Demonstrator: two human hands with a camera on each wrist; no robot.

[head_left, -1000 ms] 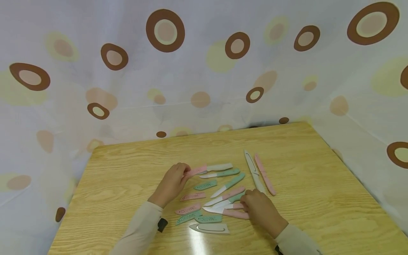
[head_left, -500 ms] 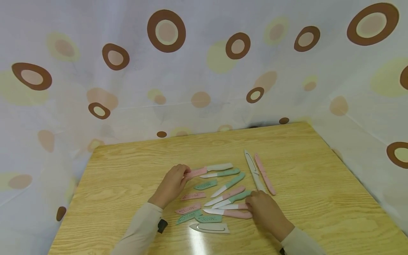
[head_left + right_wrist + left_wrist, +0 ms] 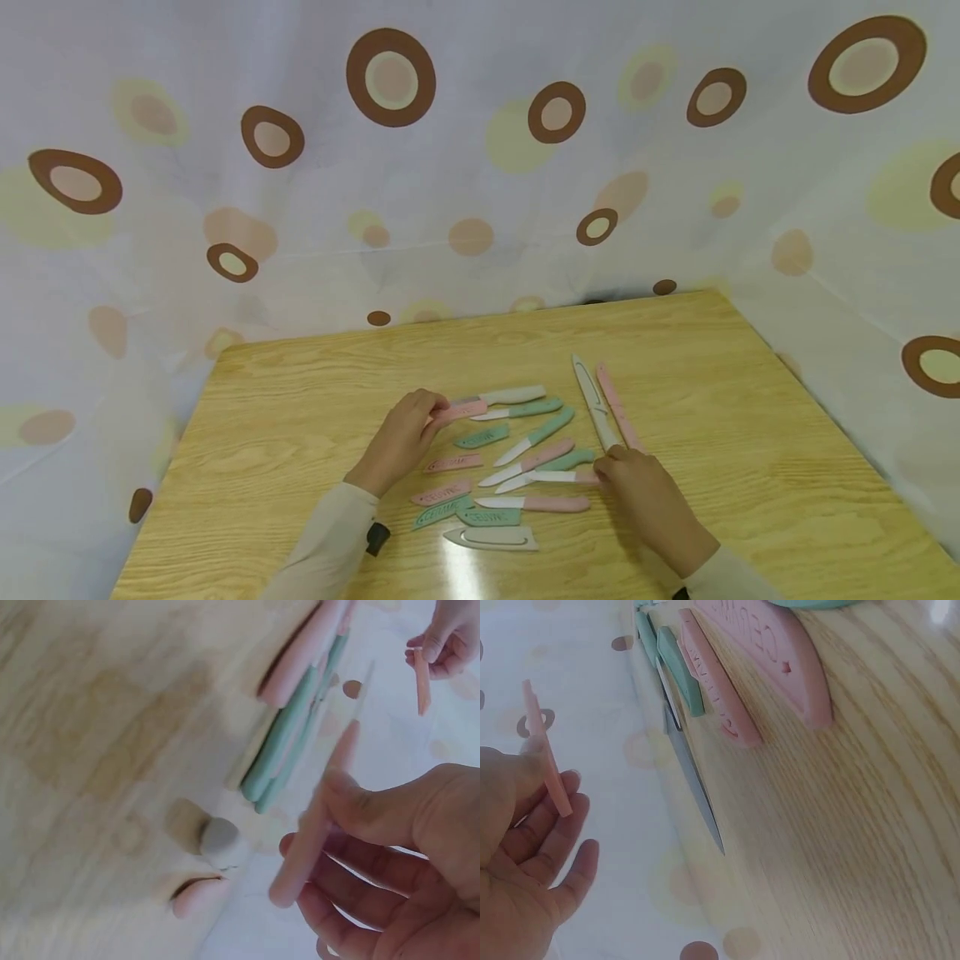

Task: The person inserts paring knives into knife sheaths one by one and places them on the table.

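Wooden table [image 3: 300, 383], left fingers [image 3: 581, 870] pinching pink sheath [image 3: 468, 409], right fingers [image 3: 352, 892] pinching pink-handled knife [image 3: 301, 859] (butt [image 3: 283, 894] visible only from right wrist)

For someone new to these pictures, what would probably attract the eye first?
Probably the cluster of small white-bladed knives with pink or green handles, lying near the middle of the wood-grain table. Next, the flat pink sheath in the left-hand grip at the cluster's left, and the white-bladed, pink-handled knife in the right-hand grip at its right. Behind, the white backdrop with brown rings fills the head view's upper half.
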